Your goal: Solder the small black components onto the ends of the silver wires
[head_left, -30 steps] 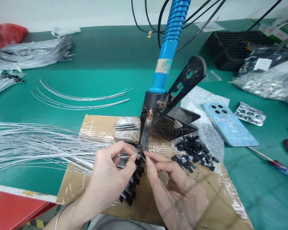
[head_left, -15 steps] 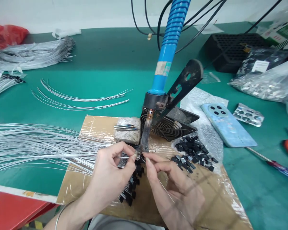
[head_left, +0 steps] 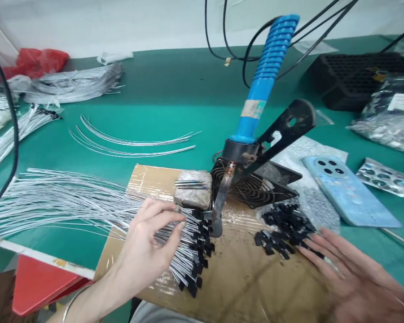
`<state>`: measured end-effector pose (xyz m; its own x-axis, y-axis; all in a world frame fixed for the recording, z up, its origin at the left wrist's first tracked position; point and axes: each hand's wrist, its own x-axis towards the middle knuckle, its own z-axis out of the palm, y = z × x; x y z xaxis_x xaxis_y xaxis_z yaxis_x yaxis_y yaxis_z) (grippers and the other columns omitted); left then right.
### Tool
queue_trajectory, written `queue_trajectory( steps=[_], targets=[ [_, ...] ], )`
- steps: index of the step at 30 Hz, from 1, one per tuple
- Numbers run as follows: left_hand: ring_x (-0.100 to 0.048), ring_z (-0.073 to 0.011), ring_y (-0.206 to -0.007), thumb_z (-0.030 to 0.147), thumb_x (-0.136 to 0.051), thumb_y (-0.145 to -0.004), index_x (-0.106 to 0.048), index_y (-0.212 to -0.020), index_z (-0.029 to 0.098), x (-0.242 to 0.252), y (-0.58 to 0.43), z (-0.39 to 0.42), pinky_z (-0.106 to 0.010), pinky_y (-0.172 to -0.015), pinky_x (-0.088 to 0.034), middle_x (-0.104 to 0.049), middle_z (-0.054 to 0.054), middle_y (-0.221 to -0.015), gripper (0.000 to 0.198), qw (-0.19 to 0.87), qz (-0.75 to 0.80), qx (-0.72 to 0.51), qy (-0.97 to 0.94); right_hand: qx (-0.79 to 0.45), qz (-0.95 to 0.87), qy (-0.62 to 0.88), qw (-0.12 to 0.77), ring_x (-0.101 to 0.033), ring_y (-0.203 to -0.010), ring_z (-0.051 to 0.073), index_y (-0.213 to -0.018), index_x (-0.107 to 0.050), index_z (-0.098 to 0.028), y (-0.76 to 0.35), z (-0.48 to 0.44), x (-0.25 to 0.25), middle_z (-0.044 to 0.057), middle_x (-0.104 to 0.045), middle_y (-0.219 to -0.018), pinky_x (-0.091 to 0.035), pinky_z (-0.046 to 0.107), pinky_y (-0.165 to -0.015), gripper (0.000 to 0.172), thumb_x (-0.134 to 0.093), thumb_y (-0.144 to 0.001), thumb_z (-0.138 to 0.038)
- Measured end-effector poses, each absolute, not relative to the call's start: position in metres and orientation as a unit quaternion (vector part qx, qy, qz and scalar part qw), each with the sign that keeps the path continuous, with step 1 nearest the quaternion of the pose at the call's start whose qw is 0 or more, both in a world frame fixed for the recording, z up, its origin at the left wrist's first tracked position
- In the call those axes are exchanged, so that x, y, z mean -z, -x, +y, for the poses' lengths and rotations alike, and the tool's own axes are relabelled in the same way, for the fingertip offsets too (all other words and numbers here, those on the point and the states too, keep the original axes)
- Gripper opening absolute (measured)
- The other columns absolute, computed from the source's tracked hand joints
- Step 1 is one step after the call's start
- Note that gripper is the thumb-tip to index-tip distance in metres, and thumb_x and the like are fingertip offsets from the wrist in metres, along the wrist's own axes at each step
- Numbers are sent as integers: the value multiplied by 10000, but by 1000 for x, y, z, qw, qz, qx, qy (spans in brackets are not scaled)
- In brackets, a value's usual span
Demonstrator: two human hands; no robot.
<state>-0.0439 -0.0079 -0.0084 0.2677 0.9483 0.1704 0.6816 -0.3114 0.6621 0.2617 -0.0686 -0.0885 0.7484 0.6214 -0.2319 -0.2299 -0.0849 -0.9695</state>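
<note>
My left hand (head_left: 158, 237) is over the bundle of thin silvery wires (head_left: 77, 197), its fingers curled together near their black-tipped ends; what the fingertips hold, if anything, is too small to make out. My right hand (head_left: 350, 269) reaches at the right with fingers spread, its fingertips at the edge of the pile of small black pieces (head_left: 287, 220). Between the hands, a blue-handled soldering iron (head_left: 256, 98) stands tilted in a black metal holder (head_left: 283, 134), its tip just right of the black wire ends (head_left: 200, 251). All this lies on or over a cardboard sheet (head_left: 245, 282).
Behind the iron's tip are a black fan (head_left: 256, 184) and a wrapped block (head_left: 193, 197) with thin rods on top. A blue phone (head_left: 350, 190) lies on bubble wrap at right. Loose wires (head_left: 138, 143) lie farther back. A black cable (head_left: 13, 134) hangs at the left.
My right hand has left the iron's tip and moved right to the black pieces, its fingers spreading. My left hand has drawn slightly away from the tip. The view has shifted left.
</note>
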Motion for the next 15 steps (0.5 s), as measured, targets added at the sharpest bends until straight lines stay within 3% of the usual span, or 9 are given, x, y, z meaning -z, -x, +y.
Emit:
queue_trajectory(
  steps=[4, 6, 10, 12, 15],
  targets=[
    [-612, -246, -944, 144, -566, -934, -724, -944, 174, 7, 62, 22, -401, -868, -476, -727, -98, -1011, 161, 91, 524, -263, -805, -292, -127, 680, 660, -726, -657, 362, -619, -817, -220, -261, -63, 101, 236, -773, -755, -448, 704, -806, 490, -561, -705, -629],
    [-604, -283, -1015, 147, -497, -971, -695, -1089, 142, 13, 72, 54, -443, -894, -472, -709, -147, -1129, 230, -4, 514, -174, -840, -293, -130, 679, 660, -725, -634, 368, -582, -804, -221, -258, -62, 105, 226, -770, -717, -449, 701, -814, 497, -583, -670, -657],
    [-610, -317, -1122, 106, -521, -968, -672, -1153, 97, 34, 87, 126, -479, -961, -469, -672, -204, -1210, 239, -9, 488, -104, -867, -311, -214, 662, 647, -732, -608, 366, -621, -802, -240, -271, -68, 123, 191, -771, -672, -502, 630, -718, 500, -615, -689, -698],
    [-645, -282, -1075, 168, -585, -970, -675, -1129, 105, 45, 91, 152, -470, -947, -509, -680, -167, -1173, 193, -3, 487, -84, -869, -319, -237, 654, 643, -736, -612, 354, -638, -800, -237, -282, -73, 133, 192, -783, -720, -527, 603, -696, 518, -606, -727, -709],
    [-665, -245, -1045, 297, -628, -969, -631, -1218, 150, 55, 95, 172, -453, -891, -565, -652, -111, -1235, 289, 10, 495, -77, -865, -332, -240, 655, 635, -731, -605, 340, -636, -787, -220, -284, -77, 134, 188, -776, -718, -544, 573, -696, 534, -636, -701, -728]
  ],
)
